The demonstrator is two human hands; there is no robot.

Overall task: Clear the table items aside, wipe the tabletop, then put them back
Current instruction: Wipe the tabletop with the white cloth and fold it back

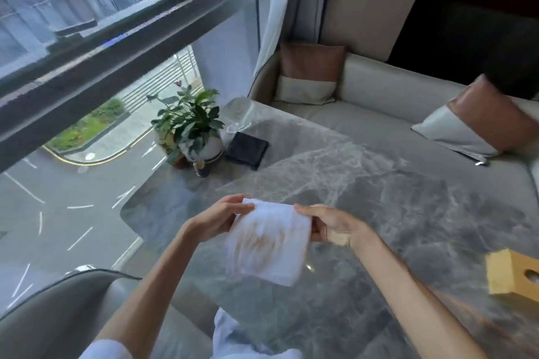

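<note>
Head view: your left hand (217, 220) and right hand (332, 226) each pinch the stained cloth (267, 242).
It hangs above the worktop's (379, 183) near edge, between both grips.

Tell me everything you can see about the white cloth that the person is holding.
The white cloth looks like a soft folded towel, roughly rectangular. A brownish smear marks the middle of its upper face. It is held in the air above the grey marble table, tilted down toward the person. The left hand grips its left edge and the right hand grips its right edge. It does not touch the tabletop.
</note>
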